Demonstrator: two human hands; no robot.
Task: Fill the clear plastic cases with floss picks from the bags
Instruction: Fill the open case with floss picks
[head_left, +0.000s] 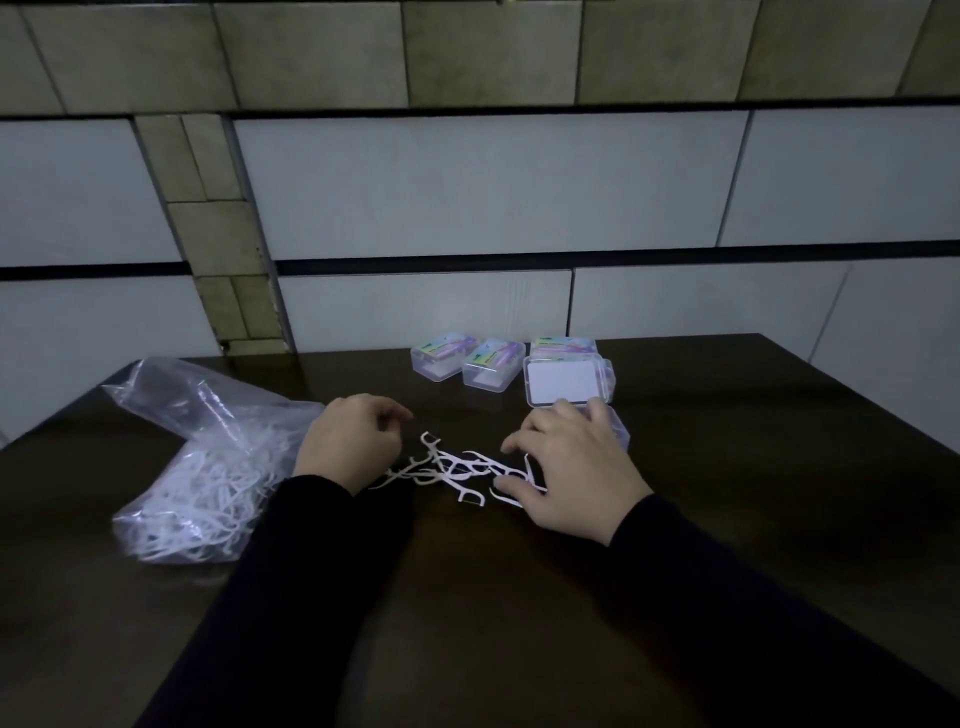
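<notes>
Single head-worn wide-angle view, looking forward and down from close above onto a dark brown wooden table (727, 467). Facing a grey and beige tiled wall (467, 182) beyond the table's far edge.

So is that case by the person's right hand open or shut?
Open: the clear case has its lid raised, white inside showing, with the right hand in front.

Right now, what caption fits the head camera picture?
Two hands sort loose floss picks between bag and clear cases.
</notes>
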